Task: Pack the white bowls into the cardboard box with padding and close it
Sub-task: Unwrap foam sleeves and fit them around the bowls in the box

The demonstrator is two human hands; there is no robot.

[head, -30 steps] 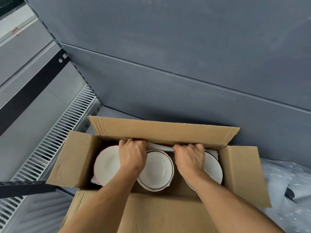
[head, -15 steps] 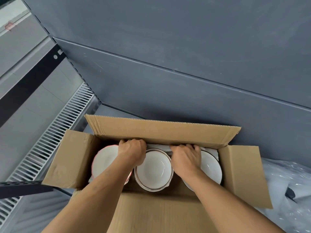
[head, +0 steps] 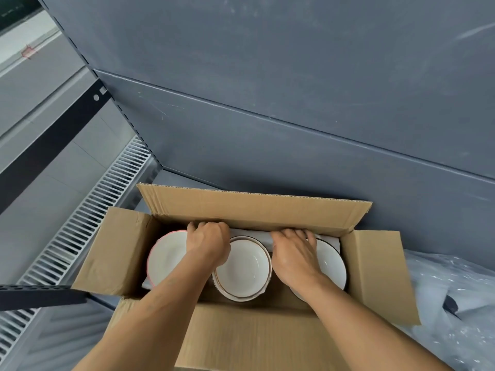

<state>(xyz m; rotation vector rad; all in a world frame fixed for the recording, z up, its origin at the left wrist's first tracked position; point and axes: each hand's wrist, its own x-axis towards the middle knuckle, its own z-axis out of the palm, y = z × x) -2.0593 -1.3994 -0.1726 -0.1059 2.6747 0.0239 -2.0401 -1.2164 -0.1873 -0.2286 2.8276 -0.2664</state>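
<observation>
Now reaches into the open cardboard box (head: pixel 112 253), over a side-by-side row of pink-rimmed bowl (head: pixel 166 258), middle bowl (head: pixel 243 269) and right bowl (head: pixel 330 263). Presses the right hand (head: pixel 294 255), fingers fairly straight, onto the white padding (head: pixel 249 232) along the far wall. Curls the left hand (head: pixel 209 243) down at that same wall; cannot tell whether gripping anything.

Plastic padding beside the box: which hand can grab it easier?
Probably the right hand: the plastic padding lies just past the right flap of the box, while the left hand sits across the bowls.
</observation>
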